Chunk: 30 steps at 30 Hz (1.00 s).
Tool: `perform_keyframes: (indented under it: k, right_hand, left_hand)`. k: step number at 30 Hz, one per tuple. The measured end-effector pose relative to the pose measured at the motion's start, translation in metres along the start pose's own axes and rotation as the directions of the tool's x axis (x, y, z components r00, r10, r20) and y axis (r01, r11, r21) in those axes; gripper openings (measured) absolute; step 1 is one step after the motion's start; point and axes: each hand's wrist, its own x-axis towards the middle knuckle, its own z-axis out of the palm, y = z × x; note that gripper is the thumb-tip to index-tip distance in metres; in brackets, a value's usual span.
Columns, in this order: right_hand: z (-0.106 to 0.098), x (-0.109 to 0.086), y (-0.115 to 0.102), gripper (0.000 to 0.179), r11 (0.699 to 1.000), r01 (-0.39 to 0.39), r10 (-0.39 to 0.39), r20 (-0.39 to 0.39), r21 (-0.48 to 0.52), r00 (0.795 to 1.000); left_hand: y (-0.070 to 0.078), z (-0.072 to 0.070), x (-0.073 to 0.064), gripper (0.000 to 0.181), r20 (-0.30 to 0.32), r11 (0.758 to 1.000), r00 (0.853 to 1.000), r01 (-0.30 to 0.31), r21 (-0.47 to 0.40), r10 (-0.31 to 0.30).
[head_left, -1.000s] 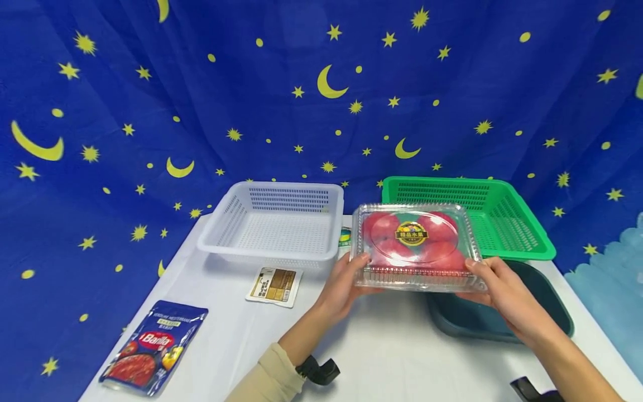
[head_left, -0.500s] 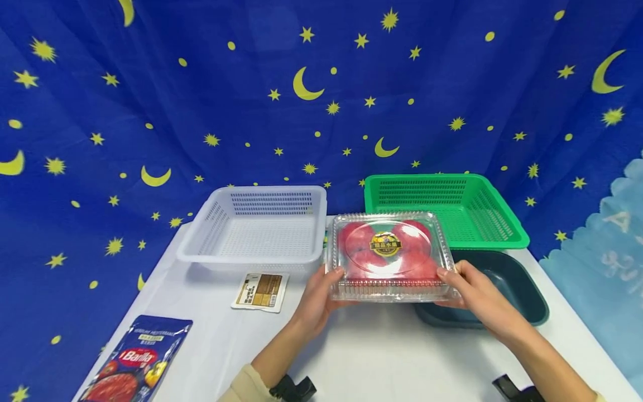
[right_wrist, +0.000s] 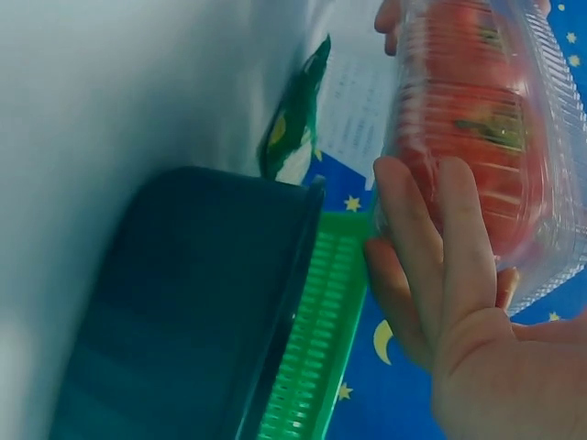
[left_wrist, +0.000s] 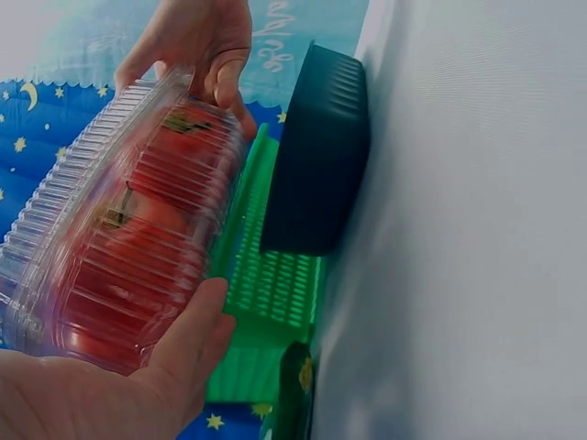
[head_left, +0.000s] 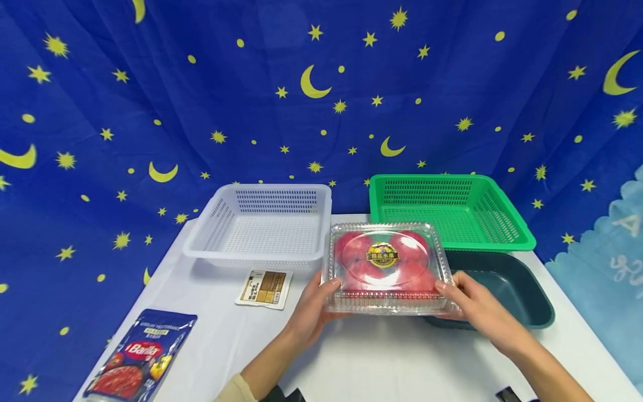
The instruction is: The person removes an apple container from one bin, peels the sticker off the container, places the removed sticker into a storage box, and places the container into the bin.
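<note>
Fingers [right_wrist: 468, 247]: both sets grasping, left hand [head_left: 310, 312] and right hand [head_left: 479, 312] at opposite short ends of one clear box [head_left: 387, 287]; thumbs on the lid's near corners, remaining fingers along the sides and underneath.

Table [head_left: 361, 357]: white-covered; box held above it, not touching.

Green basket [head_left: 482, 245]: beyond the box, to its right; near left corner overlapped by the box in the head view.

White basket [head_left: 256, 258]: beyond the box, to its left.

Dark tub [head_left: 507, 290]: beside the box at right, its left part hidden behind box and right hand.

Clear box: long axis crosswise, hand to hand; short axis running away from the person. Lid uppermost, facing the person somewhat; near long edge about level. Exact tilt cannot be told. Handling, as judged: equal lift at both ends, weight borne on the base, thumbs light, since thin plastic may flex or the lid spring.

Red fruit [left_wrist: 138, 275]: inside the box; likely to roll if one end dips.

Label [head_left: 382, 255]: centred on the lid, lettering upright toward the person.
</note>
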Motion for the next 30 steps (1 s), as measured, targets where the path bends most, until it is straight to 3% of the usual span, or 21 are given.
perform_keyframes:
  k: [6, 17, 30]
  right_hand:
    - [0.005, -0.004, 0.001, 0.037, 1.000, -0.021, 0.022, 0.029, -0.021, 0.999]
    - [0.014, -0.010, 0.008, 0.034, 0.992, 0.015, -0.006, 0.068, -0.128, 0.998]
    - [0.026, -0.015, 0.013, 0.036, 0.981, -0.017, 0.033, 0.080, -0.193, 0.996]
  left_hand:
    - [-0.001, -0.006, -0.009, 0.060, 0.002, 1.000, 1.000, 0.019, -0.001, -0.019]
    - [-0.004, -0.014, -0.025, 0.061, -0.025, 0.998, 0.998, 0.064, 0.020, -0.063]
    - [-0.008, -0.021, -0.038, 0.058, -0.068, 0.977, 0.992, 0.113, 0.180, -0.102]
